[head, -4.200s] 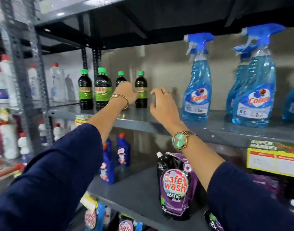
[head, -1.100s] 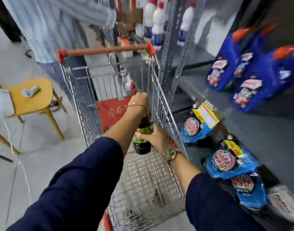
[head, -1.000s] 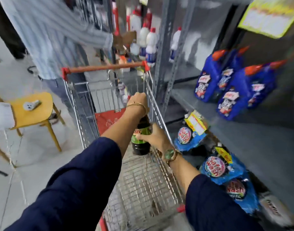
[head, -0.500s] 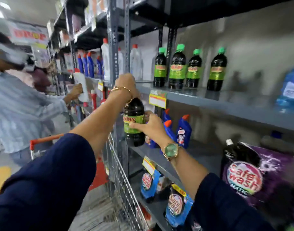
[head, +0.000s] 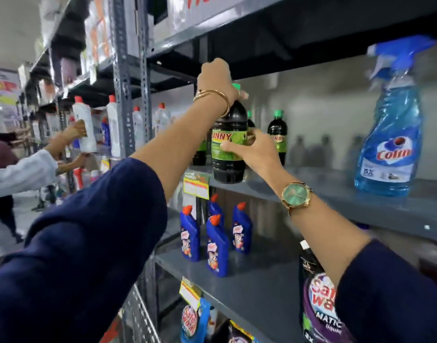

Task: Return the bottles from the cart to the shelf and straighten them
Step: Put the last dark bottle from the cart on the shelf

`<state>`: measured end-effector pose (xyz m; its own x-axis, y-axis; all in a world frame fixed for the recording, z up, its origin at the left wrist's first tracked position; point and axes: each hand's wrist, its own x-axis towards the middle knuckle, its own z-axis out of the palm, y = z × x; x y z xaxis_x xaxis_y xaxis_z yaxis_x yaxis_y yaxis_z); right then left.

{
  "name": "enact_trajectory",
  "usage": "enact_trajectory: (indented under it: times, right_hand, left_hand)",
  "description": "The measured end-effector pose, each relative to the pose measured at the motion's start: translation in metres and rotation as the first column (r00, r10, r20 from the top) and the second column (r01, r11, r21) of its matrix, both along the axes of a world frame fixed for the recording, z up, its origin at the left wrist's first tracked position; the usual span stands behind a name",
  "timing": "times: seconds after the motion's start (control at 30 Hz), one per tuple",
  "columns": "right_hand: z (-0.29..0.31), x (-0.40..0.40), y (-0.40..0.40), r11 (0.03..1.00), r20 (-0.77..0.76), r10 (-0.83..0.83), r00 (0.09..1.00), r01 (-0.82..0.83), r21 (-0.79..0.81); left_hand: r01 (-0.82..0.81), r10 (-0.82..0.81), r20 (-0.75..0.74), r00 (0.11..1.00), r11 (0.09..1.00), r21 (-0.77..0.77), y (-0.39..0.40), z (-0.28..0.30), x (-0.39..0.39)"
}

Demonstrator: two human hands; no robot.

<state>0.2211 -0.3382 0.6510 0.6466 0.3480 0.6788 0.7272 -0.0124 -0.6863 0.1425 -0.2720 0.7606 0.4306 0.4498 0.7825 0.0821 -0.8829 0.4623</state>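
Note:
A dark bottle (head: 228, 167) with a green label and green cap hangs upright at the front edge of the grey shelf (head: 311, 194). My left hand (head: 216, 78) grips it from above around the cap and neck. My right hand (head: 252, 149) holds its label from the right side. More dark green-capped bottles (head: 277, 134) stand further back on the same shelf, partly hidden behind the held one. The cart (head: 135, 315) shows only as wire mesh at the bottom, below my left sleeve.
A blue spray bottle (head: 390, 144) stands at the right on the same shelf. Blue bottles with orange caps (head: 216, 246) sit on the shelf below, and purple detergent pouches (head: 321, 300) lower right. At the left another person's hand (head: 76, 131) holds a white bottle.
Both hands lifted the dark bottle out of the cart and raised it to the shelf edge. The view swung up from the cart to the shelves.

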Motion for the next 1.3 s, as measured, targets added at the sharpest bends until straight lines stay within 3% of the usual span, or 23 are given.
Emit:
enact_trajectory:
  times: [0.27, 0.4, 0.93, 1.1, 1.3]
  right_hand:
    - [0.003, 0.064, -0.008, 0.970, -0.002, -0.236, 0.972, 0.235, -0.058]
    - [-0.004, 0.095, -0.003, 0.978, -0.137, -0.205, 0.969, 0.196, -0.074]
    - [0.002, 0.117, 0.009, 0.943, -0.200, -0.274, 0.941, 0.222, -0.249]
    - [0.001, 0.109, 0.004, 0.904, -0.081, -0.349, 0.934, 0.312, -0.292]
    - [0.001, 0.097, -0.017, 0.818, 0.134, -0.434, 0.891, 0.452, -0.355]
  left_hand:
    - [0.116, -0.117, -0.041, 0.992, 0.993, -0.012, 0.001, -0.002, 0.077]
    - [0.146, -0.146, -0.049, 0.988, 0.989, -0.015, 0.012, -0.021, 0.118]
    - [0.343, -0.333, 0.086, 0.939, 0.926, -0.159, 0.039, -0.032, 0.153]
    - [0.446, -0.437, 0.097, 0.894, 0.885, -0.135, 0.038, -0.045, 0.140]
    - [0.355, -0.352, -0.057, 0.934, 0.933, 0.057, 0.035, -0.064, 0.132]
